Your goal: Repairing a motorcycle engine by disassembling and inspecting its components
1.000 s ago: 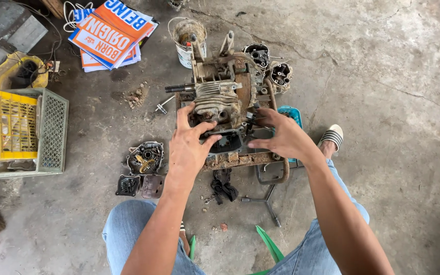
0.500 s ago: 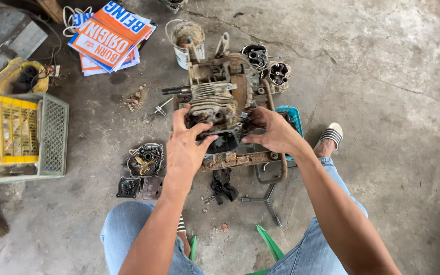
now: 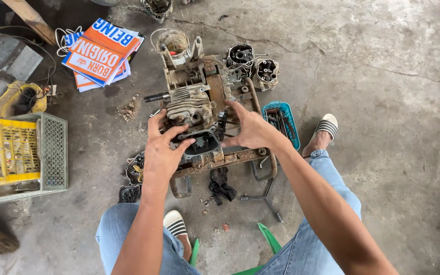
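On the cracked concrete floor, the grimy finned metal engine block [image 3: 192,107] sat on its rusty frame. My left hand [image 3: 161,150] and right hand [image 3: 250,130] pressed apart on its black rectangular cover [image 3: 199,145], seemingly ungripped. Oily fingers might slip there. Two detached cylinder parts [image 3: 253,63] lay behind.
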